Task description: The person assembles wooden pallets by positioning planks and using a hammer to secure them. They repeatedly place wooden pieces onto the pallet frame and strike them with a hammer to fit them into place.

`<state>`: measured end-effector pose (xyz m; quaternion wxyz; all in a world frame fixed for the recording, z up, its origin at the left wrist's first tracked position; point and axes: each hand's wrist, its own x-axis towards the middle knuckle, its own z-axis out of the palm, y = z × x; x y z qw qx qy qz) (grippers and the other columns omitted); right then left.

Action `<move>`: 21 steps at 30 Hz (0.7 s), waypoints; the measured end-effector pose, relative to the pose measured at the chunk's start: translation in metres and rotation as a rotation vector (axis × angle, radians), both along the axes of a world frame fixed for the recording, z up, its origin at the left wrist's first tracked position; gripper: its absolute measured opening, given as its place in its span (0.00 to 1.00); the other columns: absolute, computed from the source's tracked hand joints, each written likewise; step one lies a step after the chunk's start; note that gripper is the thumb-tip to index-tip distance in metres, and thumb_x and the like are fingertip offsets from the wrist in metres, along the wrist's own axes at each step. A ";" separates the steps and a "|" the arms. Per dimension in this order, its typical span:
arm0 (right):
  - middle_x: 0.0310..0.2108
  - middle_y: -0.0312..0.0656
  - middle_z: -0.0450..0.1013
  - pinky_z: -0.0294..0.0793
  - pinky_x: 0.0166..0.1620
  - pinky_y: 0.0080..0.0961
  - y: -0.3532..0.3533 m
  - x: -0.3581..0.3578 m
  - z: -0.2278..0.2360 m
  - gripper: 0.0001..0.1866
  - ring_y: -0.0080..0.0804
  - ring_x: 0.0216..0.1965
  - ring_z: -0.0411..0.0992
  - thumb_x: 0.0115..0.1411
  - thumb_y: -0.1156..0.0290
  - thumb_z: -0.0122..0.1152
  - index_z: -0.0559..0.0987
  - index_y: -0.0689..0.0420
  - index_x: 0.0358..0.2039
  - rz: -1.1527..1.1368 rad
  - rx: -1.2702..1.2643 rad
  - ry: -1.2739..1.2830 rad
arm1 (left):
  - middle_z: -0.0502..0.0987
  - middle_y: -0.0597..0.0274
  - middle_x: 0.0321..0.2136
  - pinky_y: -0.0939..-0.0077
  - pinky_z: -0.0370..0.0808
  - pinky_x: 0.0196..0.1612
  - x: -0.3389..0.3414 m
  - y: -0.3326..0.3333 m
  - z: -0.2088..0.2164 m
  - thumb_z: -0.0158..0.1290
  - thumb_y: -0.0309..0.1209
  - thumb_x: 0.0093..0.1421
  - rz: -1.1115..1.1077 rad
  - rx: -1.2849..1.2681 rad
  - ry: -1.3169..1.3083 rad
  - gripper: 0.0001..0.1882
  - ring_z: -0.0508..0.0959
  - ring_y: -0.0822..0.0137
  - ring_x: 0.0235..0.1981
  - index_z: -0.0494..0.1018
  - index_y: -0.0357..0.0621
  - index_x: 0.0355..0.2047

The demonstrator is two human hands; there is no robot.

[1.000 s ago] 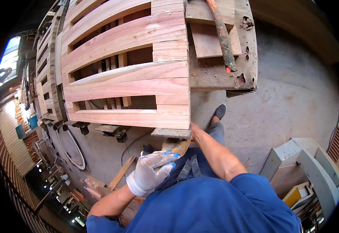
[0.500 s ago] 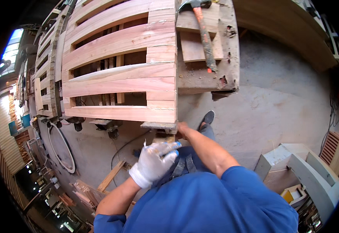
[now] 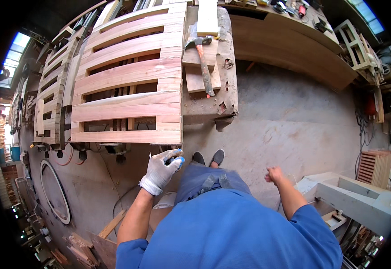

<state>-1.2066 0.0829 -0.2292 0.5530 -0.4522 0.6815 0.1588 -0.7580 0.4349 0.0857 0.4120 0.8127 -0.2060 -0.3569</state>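
My left hand (image 3: 162,169) wears a white knit glove with blue fingertips and is just below the near right corner of a slatted wooden frame (image 3: 128,135). Its fingers are curled in toward the thumb; what they hold, if anything, is hidden. Out to the right, over the floor, my bare right hand (image 3: 274,175) is loosely closed with nothing visible in it. A claw hammer (image 3: 204,67) with a worn orange handle lies on wooden blocks (image 3: 197,80) at the right end of the worn bench (image 3: 220,102), beside the frame. Neither hand touches the hammer.
A second slatted frame (image 3: 47,110) stands at the left. A white hoop (image 3: 46,181) is on the left side near the floor. A pale box-like wooden piece (image 3: 361,197) and stacked slats (image 3: 373,166) are at the right. A long curved panel (image 3: 289,49) spans the far side.
My right hand has left the frame's near corner and swung out to the right. My left hand has moved slightly left and up, its fingers more curled. The view has shifted, showing both shoes.
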 end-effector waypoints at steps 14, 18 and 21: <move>0.39 0.61 0.83 0.88 0.31 0.46 0.065 -0.089 0.053 0.19 0.50 0.31 0.84 0.71 0.70 0.60 0.76 0.67 0.58 0.200 0.110 0.028 | 0.89 0.50 0.43 0.72 0.84 0.45 -0.017 0.003 -0.023 0.66 0.32 0.63 0.262 -0.086 -0.208 0.20 0.89 0.66 0.41 0.84 0.34 0.53; 0.39 0.62 0.82 0.88 0.29 0.45 -0.025 -0.065 0.019 0.21 0.52 0.30 0.84 0.71 0.73 0.61 0.72 0.70 0.60 -0.007 0.186 -0.030 | 0.88 0.50 0.45 0.71 0.84 0.46 -0.022 -0.007 -0.009 0.65 0.30 0.63 0.373 -0.005 -0.386 0.19 0.89 0.67 0.41 0.83 0.33 0.52; 0.38 0.64 0.82 0.89 0.26 0.44 -0.103 -0.028 0.022 0.27 0.53 0.29 0.84 0.70 0.72 0.64 0.65 0.70 0.62 0.065 0.113 -0.026 | 0.88 0.50 0.45 0.68 0.83 0.52 -0.027 -0.005 -0.023 0.64 0.28 0.62 0.510 0.118 -0.566 0.17 0.88 0.60 0.44 0.84 0.35 0.50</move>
